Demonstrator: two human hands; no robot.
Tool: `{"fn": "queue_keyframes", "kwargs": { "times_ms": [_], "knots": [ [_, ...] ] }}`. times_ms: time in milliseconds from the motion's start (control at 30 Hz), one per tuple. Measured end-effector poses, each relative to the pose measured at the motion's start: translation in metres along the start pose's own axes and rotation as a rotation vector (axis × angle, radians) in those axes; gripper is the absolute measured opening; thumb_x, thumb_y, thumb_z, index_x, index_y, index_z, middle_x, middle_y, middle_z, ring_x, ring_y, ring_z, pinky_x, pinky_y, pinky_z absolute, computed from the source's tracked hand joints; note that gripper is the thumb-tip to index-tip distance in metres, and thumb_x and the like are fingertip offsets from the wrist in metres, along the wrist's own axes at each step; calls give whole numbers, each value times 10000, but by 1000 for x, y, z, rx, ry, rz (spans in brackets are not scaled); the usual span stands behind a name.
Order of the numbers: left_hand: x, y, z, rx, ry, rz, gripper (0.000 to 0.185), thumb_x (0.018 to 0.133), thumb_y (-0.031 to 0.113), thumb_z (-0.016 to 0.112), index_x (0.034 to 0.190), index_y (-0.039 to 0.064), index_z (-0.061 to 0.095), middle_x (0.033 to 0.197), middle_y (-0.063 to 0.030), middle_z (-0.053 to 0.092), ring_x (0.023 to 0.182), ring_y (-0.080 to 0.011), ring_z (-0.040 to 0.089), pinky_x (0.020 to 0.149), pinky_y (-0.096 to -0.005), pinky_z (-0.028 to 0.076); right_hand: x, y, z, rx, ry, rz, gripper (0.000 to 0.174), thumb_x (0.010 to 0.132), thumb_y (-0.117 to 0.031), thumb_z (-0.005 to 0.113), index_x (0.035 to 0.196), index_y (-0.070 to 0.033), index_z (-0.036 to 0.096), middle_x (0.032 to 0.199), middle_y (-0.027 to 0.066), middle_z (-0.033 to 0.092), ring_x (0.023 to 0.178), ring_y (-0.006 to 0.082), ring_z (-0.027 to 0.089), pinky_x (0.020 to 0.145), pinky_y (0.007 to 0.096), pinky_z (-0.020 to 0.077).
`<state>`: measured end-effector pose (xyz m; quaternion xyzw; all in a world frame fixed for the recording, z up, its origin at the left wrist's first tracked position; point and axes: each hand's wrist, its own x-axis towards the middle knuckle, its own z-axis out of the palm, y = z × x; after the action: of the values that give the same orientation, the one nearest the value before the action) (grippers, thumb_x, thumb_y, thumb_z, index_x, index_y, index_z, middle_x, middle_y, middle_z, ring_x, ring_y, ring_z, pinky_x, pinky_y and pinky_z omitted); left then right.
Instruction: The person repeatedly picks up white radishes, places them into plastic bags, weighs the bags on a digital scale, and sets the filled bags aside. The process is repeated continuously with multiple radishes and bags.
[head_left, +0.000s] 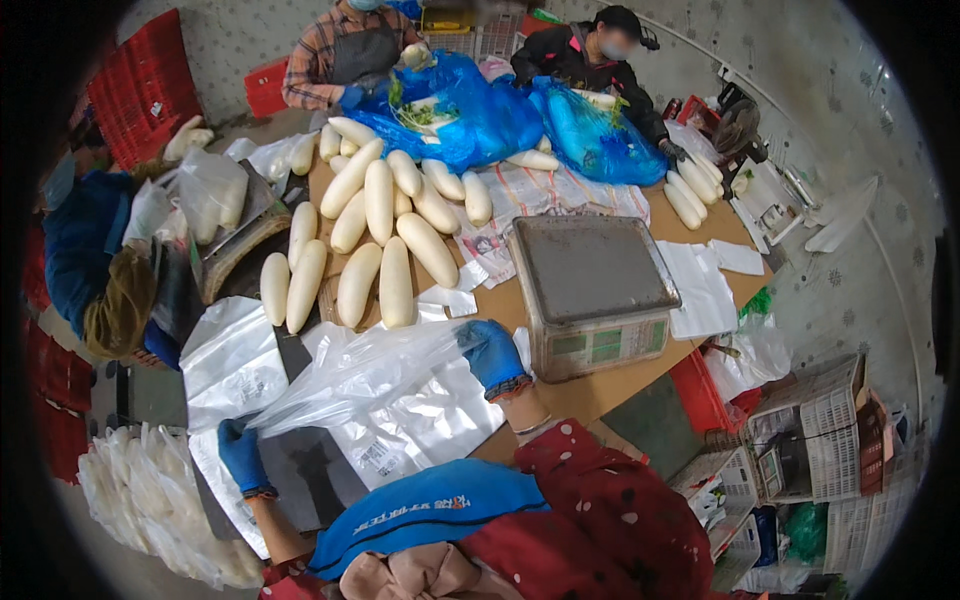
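My left hand (244, 456), in a blue glove, is closed on the lower left end of a clear plastic bag (360, 367). The bag stretches up to the right, where my gloved right hand (495, 358) grips its other end. Flat printed plastic bags (427, 420) lie beneath it at the table's near edge. Just beyond the bag, peeled white radishes (396, 283) lie in a loose pile. To the right of my right hand stands a weighing scale (592, 270) with a bare metal plate.
Two people sit across the table behind blue plastic bags (480, 112) of radishes. Another person is at the left beside bagged radishes (214, 195). Filled bags (150, 495) stand at the lower left. Plastic crates (810, 435) stand at the right; white sheets (694, 289) lie beside the scale.
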<state>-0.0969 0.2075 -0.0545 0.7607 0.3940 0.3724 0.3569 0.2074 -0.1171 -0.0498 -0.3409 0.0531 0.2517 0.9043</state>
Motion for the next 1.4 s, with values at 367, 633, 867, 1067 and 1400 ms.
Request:
{"fn": "queue_keyframes", "kwargs": {
  "times_ms": [367, 633, 867, 1067, 1400],
  "knots": [
    [-59, 193, 29, 436, -404, 668, 775, 654, 136, 764, 1356, 102, 435, 1356, -184, 426, 1258, -374, 396, 1039, -460, 328, -84, 14, 114, -996, -542, 102, 200, 838, -247, 686, 804, -79, 583, 676, 2, 554, 529, 86, 440, 512, 221, 409],
    [-4, 185, -28, 345, -447, 514, 337, 671, -86, 583, 920, 94, 720, 807, -96, 603, 721, -224, 577, 641, -280, 452, -31, -37, 90, -1452, -727, 191, 370, 777, -373, 725, 801, -26, 602, 672, 62, 596, 610, 114, 530, 578, 277, 464],
    [-17, 175, -62, -536, -566, -194, 247, 641, 160, 642, 770, -51, 652, 735, -125, 679, 522, -139, 570, 497, -231, 443, 61, -8, 81, -1029, -420, 276, 539, 823, -316, 677, 1227, -32, 462, 1052, 101, 621, 880, 187, 628, 768, 319, 513],
    [-23, 155, -71, -848, -306, -243, 467, 680, 224, 691, 1032, -55, 561, 763, -102, 628, 504, -119, 536, 430, -194, 397, 125, 72, 77, -1723, -54, -285, 989, 646, -484, 764, 1387, -4, 316, 1267, 305, 448, 1138, 415, 500, 952, 458, 432],
    [-4, 170, -48, -943, -279, -215, 375, 769, 181, 610, 1076, -31, 579, 925, -153, 654, 649, -160, 569, 625, -311, 481, 125, 44, 45, -398, -209, 355, 511, 813, -296, 644, 1254, -104, 473, 1140, 91, 584, 1016, 253, 583, 841, 393, 502]
  ]
}}
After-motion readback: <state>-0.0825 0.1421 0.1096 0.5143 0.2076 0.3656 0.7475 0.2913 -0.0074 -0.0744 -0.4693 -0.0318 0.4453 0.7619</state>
